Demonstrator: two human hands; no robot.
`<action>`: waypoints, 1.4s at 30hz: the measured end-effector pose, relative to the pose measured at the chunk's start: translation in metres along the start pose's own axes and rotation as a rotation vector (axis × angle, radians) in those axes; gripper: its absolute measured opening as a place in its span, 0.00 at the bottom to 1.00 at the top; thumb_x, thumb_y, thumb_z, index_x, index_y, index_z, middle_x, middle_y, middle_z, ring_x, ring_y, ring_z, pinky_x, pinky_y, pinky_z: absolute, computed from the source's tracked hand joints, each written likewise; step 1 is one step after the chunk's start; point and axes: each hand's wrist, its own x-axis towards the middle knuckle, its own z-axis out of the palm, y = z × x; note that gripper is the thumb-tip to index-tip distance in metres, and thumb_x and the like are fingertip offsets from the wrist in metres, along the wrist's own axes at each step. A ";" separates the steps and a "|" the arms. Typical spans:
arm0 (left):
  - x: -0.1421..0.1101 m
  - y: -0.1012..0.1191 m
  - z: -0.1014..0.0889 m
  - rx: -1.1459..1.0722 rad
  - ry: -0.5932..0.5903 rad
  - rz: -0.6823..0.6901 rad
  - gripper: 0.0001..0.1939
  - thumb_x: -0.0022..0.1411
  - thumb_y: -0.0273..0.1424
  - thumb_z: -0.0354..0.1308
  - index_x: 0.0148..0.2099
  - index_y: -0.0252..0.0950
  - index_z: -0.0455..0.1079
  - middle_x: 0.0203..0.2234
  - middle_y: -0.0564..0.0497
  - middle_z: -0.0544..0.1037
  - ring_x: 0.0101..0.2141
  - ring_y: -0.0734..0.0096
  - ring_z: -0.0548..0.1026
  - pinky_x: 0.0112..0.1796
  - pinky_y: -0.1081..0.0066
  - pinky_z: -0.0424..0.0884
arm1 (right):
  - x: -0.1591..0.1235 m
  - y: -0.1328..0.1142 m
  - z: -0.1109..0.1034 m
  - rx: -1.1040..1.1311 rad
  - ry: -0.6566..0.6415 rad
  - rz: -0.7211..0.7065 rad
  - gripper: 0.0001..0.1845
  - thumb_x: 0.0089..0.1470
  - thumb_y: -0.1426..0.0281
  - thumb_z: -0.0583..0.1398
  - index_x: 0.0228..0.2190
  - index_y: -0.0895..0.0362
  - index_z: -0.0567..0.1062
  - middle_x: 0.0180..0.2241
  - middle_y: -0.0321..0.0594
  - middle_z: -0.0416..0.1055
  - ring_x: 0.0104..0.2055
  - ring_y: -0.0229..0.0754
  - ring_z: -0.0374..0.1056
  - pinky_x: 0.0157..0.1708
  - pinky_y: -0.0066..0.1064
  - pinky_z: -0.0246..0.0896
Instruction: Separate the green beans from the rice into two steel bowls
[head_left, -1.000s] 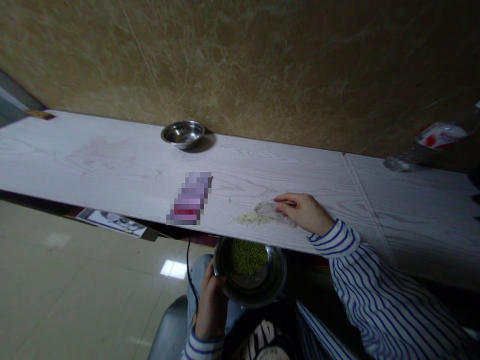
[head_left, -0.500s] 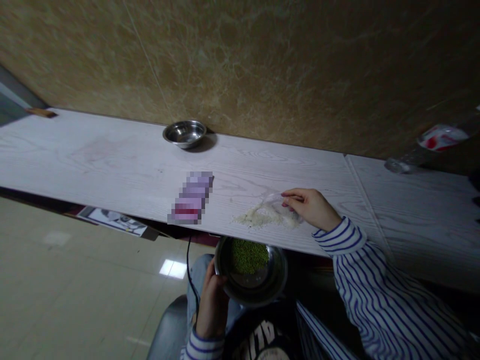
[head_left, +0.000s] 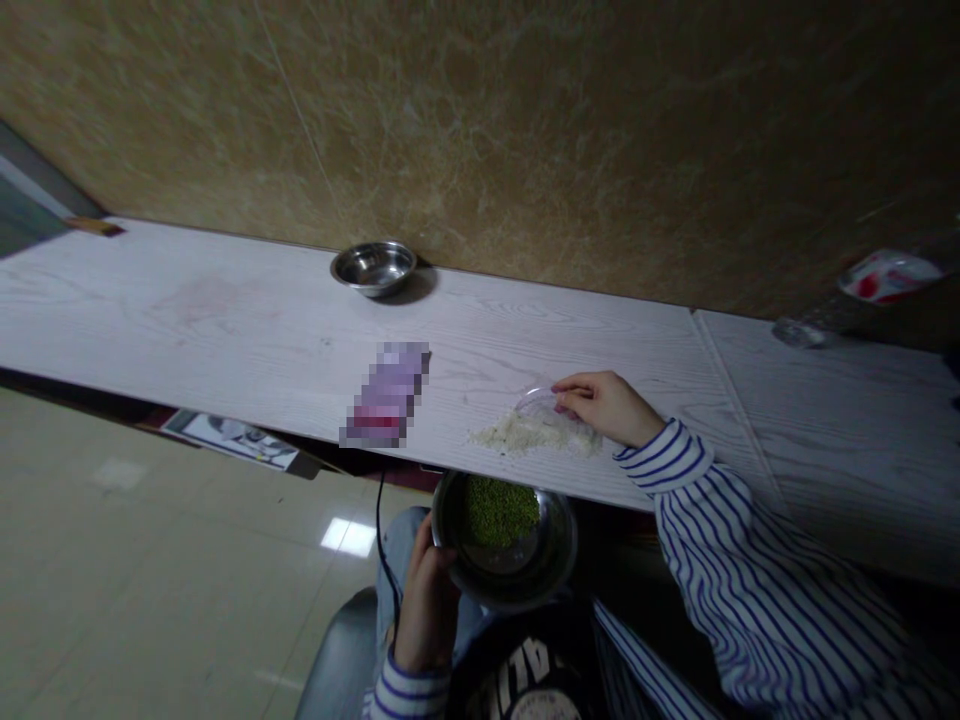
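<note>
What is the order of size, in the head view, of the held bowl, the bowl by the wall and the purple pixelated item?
1. Held bowl
2. Purple pixelated item
3. Bowl by the wall
Nearness to the camera enlarges the first, so true sizes are unsure.

Left hand (head_left: 429, 602): low, curled, thumb on top
Right hand (head_left: 604, 403): farther forward, thumb and fingertips pinched together

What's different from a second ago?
The right hand moved slightly rightward, then back left, with the clear plastic piece, whose rounded edge now shows beside the white grains. Nothing was visibly let go or newly grasped. The left hand still grips the metal bowl of green beans; the other bowl and the bottle stayed put.
</note>
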 end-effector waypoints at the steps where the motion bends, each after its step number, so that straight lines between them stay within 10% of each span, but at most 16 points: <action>1: -0.001 0.001 0.002 0.006 0.004 -0.005 0.27 0.44 0.28 0.60 0.50 0.44 0.76 0.44 0.48 0.81 0.52 0.46 0.73 0.51 0.54 0.70 | 0.000 -0.002 0.001 0.011 -0.011 0.003 0.10 0.52 0.77 0.60 0.33 0.60 0.82 0.27 0.43 0.80 0.28 0.41 0.76 0.28 0.28 0.71; 16: -0.010 0.007 0.011 0.059 -0.011 0.039 0.29 0.48 0.28 0.60 0.56 0.40 0.72 0.44 0.48 0.80 0.49 0.50 0.74 0.48 0.58 0.70 | -0.022 -0.022 0.000 0.112 -0.126 0.032 0.09 0.52 0.78 0.60 0.33 0.59 0.82 0.26 0.42 0.80 0.27 0.39 0.76 0.28 0.28 0.72; 42: -0.006 0.003 0.004 0.080 -0.032 0.031 0.27 0.50 0.31 0.60 0.55 0.42 0.72 0.49 0.48 0.78 0.55 0.49 0.69 0.51 0.57 0.66 | -0.063 0.007 -0.003 0.004 0.152 0.016 0.12 0.54 0.69 0.60 0.37 0.59 0.81 0.32 0.45 0.82 0.33 0.46 0.79 0.33 0.34 0.75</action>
